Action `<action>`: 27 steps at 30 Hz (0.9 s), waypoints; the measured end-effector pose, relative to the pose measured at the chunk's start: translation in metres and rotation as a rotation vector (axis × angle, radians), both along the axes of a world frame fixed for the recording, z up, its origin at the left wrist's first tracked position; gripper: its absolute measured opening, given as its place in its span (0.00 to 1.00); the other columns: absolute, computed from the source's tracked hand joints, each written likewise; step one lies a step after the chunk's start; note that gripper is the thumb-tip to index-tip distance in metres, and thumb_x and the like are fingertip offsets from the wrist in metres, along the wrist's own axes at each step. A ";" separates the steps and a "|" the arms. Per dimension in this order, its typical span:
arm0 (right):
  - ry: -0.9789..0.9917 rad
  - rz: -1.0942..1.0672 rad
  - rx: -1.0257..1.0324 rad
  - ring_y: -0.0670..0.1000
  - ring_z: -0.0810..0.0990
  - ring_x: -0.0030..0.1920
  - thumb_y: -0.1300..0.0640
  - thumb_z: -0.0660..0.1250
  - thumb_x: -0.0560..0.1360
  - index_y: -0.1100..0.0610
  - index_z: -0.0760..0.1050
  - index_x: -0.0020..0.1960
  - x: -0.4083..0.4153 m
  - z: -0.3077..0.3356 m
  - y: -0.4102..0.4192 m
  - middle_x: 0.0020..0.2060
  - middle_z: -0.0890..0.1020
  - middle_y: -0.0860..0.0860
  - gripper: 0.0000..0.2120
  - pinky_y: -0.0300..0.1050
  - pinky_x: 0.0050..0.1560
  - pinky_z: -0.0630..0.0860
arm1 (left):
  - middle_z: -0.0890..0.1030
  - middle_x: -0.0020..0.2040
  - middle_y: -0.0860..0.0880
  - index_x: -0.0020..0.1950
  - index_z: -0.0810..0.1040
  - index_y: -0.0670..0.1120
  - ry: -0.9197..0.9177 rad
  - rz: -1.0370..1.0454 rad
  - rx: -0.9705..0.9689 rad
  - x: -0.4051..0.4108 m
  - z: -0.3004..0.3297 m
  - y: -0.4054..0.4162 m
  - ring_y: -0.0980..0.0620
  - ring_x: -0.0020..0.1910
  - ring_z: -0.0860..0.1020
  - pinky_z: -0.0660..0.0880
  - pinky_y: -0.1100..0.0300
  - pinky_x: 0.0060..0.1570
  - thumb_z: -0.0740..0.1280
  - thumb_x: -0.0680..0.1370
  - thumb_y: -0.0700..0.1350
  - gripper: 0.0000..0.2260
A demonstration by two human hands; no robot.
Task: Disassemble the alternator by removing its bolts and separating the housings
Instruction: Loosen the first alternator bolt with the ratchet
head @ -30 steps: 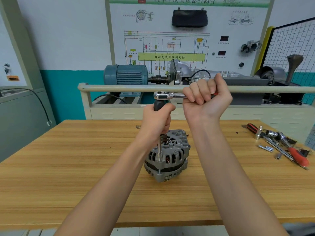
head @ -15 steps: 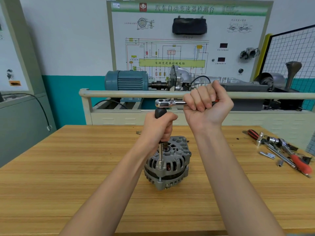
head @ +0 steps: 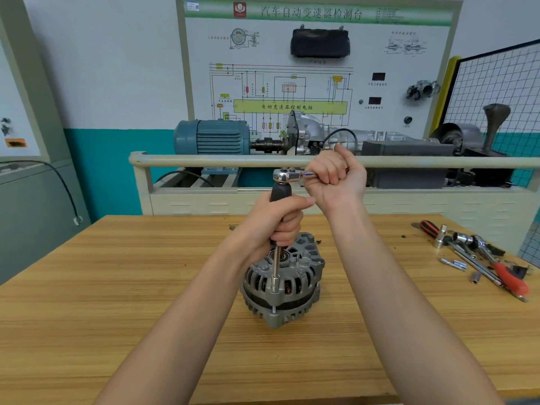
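Alternator frame centre, unsecured on bench | left hand clamped on extension grip, right hand on ratchet | risk: socket slips off bolt (side load), alternator tips.

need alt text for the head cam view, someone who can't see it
A person's left hand steadies an upright extension bar seated on a bolt of a grey alternator on a wooden table, while the right hand grips the ratchet handle on top. Loose tools lie on the table's right side.
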State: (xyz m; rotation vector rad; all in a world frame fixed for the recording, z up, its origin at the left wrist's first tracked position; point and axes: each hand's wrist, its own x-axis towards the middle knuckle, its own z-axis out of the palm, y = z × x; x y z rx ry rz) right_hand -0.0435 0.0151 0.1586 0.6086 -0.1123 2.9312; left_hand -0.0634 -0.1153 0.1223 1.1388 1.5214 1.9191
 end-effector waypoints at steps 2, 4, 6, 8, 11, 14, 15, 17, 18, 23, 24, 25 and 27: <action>-0.024 -0.077 0.010 0.47 0.57 0.14 0.61 0.57 0.72 0.57 0.59 0.20 0.002 0.003 -0.003 0.14 0.59 0.48 0.21 0.38 0.17 0.55 | 0.58 0.19 0.53 0.23 0.59 0.51 -0.028 0.073 0.010 0.000 -0.001 0.002 0.56 0.16 0.55 0.55 0.69 0.19 0.63 0.78 0.39 0.25; -0.019 -0.176 0.031 0.46 0.56 0.14 0.61 0.56 0.72 0.55 0.59 0.21 0.007 0.006 -0.008 0.15 0.59 0.47 0.21 0.38 0.18 0.53 | 0.58 0.19 0.53 0.22 0.59 0.52 -0.040 0.137 0.035 0.001 -0.002 0.004 0.56 0.16 0.54 0.54 0.69 0.20 0.60 0.79 0.37 0.26; 0.013 -0.290 0.090 0.45 0.55 0.16 0.60 0.57 0.72 0.54 0.61 0.21 0.018 0.006 -0.016 0.15 0.59 0.46 0.20 0.37 0.20 0.53 | 0.58 0.19 0.53 0.21 0.60 0.53 -0.036 0.182 0.066 0.002 -0.003 0.004 0.56 0.16 0.54 0.54 0.69 0.20 0.60 0.79 0.35 0.27; 0.064 -0.402 0.171 0.45 0.55 0.17 0.59 0.56 0.73 0.54 0.62 0.22 0.029 0.005 -0.026 0.16 0.59 0.46 0.20 0.37 0.21 0.53 | 0.58 0.19 0.54 0.20 0.60 0.52 -0.030 0.231 0.086 0.004 -0.004 0.002 0.56 0.16 0.54 0.55 0.70 0.21 0.60 0.78 0.35 0.28; 0.133 -0.559 0.262 0.45 0.55 0.18 0.60 0.52 0.78 0.54 0.61 0.22 0.042 0.002 -0.044 0.16 0.59 0.47 0.25 0.38 0.22 0.56 | 0.59 0.19 0.54 0.20 0.61 0.51 -0.026 0.304 0.104 0.006 -0.005 0.001 0.56 0.17 0.55 0.55 0.69 0.21 0.60 0.78 0.35 0.27; 0.207 -0.702 0.315 0.45 0.55 0.19 0.62 0.52 0.78 0.55 0.62 0.23 0.051 0.001 -0.056 0.16 0.60 0.47 0.24 0.40 0.24 0.54 | 0.59 0.19 0.53 0.23 0.61 0.51 -0.044 0.409 0.101 0.009 -0.004 0.005 0.55 0.17 0.55 0.55 0.69 0.21 0.61 0.77 0.34 0.24; 0.232 -0.745 0.328 0.45 0.56 0.19 0.63 0.54 0.77 0.56 0.61 0.24 0.053 0.001 -0.058 0.16 0.60 0.48 0.23 0.40 0.25 0.53 | 0.59 0.19 0.53 0.25 0.61 0.49 -0.042 0.446 0.096 0.011 -0.003 0.008 0.55 0.17 0.55 0.55 0.69 0.21 0.61 0.77 0.34 0.22; 0.282 -0.856 0.364 0.46 0.57 0.20 0.64 0.55 0.77 0.55 0.61 0.27 0.056 -0.002 -0.063 0.17 0.61 0.48 0.20 0.41 0.26 0.54 | 0.60 0.19 0.54 0.27 0.60 0.47 -0.039 0.514 0.090 0.013 -0.003 0.013 0.56 0.17 0.56 0.56 0.69 0.21 0.62 0.76 0.34 0.20; 0.307 -0.945 0.398 0.47 0.57 0.20 0.65 0.54 0.76 0.54 0.62 0.29 0.057 -0.005 -0.066 0.18 0.62 0.48 0.18 0.42 0.27 0.55 | 0.60 0.19 0.53 0.28 0.60 0.47 -0.033 0.551 0.092 0.014 -0.003 0.014 0.56 0.17 0.57 0.56 0.69 0.21 0.63 0.75 0.34 0.20; 0.384 -1.243 0.530 0.47 0.61 0.21 0.68 0.53 0.75 0.54 0.65 0.29 0.059 -0.015 -0.080 0.20 0.65 0.47 0.18 0.45 0.29 0.58 | 0.62 0.24 0.52 0.30 0.62 0.47 0.030 0.618 0.108 0.016 -0.006 0.015 0.55 0.23 0.59 0.57 0.65 0.23 0.65 0.74 0.36 0.18; 0.377 -1.206 0.519 0.47 0.60 0.21 0.67 0.53 0.75 0.53 0.64 0.30 0.058 -0.014 -0.078 0.19 0.65 0.46 0.17 0.44 0.28 0.57 | 0.61 0.22 0.53 0.30 0.61 0.47 0.014 0.578 0.105 0.016 -0.006 0.014 0.55 0.21 0.58 0.56 0.66 0.22 0.65 0.75 0.35 0.18; 0.366 -1.132 0.492 0.47 0.59 0.20 0.66 0.53 0.75 0.53 0.64 0.31 0.058 -0.010 -0.074 0.18 0.64 0.47 0.16 0.43 0.27 0.56 | 0.61 0.21 0.54 0.29 0.61 0.47 0.001 0.528 0.099 0.015 -0.006 0.013 0.56 0.19 0.58 0.56 0.67 0.21 0.64 0.75 0.35 0.19; 0.322 -0.917 0.415 0.46 0.55 0.20 0.64 0.54 0.76 0.54 0.62 0.26 0.057 -0.004 -0.061 0.17 0.62 0.47 0.19 0.40 0.25 0.55 | 0.61 0.20 0.54 0.29 0.61 0.47 0.013 0.422 0.074 0.011 -0.005 0.009 0.56 0.19 0.58 0.58 0.67 0.21 0.65 0.76 0.34 0.19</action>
